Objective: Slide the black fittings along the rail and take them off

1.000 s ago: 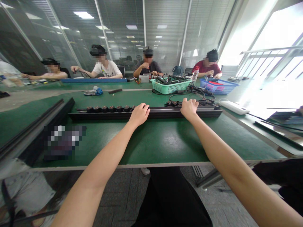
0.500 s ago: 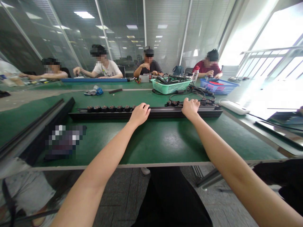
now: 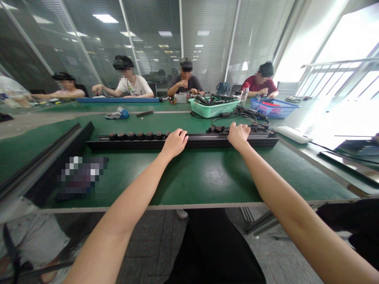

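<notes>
Black rail [image 3: 207, 142] lies under both hands' fingers [image 3: 184, 134], seemingly gripped.

No sign, brand or number legible to me from this distance, dark marks [image 3: 136, 93] on a white T-shirt [image 3: 142, 85] too small for me to read.

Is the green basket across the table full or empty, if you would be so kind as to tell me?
Full: black cables and dark parts heap up in the green basket, reaching above its rim.
</notes>
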The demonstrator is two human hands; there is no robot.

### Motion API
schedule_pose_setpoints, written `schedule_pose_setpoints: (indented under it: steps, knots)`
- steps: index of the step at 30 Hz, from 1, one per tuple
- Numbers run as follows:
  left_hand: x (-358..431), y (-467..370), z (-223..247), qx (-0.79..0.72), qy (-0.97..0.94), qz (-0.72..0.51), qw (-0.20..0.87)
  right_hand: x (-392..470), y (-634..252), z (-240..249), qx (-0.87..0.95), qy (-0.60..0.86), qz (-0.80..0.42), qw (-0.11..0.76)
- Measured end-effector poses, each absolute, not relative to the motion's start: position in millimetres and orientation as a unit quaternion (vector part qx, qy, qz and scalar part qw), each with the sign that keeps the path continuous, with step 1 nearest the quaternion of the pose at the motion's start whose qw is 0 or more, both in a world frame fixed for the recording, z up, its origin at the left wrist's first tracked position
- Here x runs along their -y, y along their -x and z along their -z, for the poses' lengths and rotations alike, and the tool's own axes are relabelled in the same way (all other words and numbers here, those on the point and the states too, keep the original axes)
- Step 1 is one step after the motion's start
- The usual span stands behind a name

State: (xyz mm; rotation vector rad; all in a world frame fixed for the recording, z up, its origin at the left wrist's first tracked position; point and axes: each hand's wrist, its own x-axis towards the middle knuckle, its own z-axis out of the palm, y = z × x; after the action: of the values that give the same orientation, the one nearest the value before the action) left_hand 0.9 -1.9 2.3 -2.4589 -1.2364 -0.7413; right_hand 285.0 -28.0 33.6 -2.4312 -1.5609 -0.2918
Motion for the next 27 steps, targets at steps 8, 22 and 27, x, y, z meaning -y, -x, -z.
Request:
schedule_pose_setpoints:
  steps: [8,22,27]
  knots:
    - [2.7,-0.8,-3.3,0.431,0.854,0.256,0.141,25.6,-285.9,-32.8,0.535,0.831,0.101,0.114]
    - [3.8,-0.9,-3.8,0.435,0.853,0.257,0.132,29.1,-286.7,-34.8,0.531,0.833,0.094,0.119]
    - [3.9,-0.9,-4.0,0.435,0.853,0.255,0.136,29.7,-286.4,-36.0,0.533,0.833,0.091,0.115]
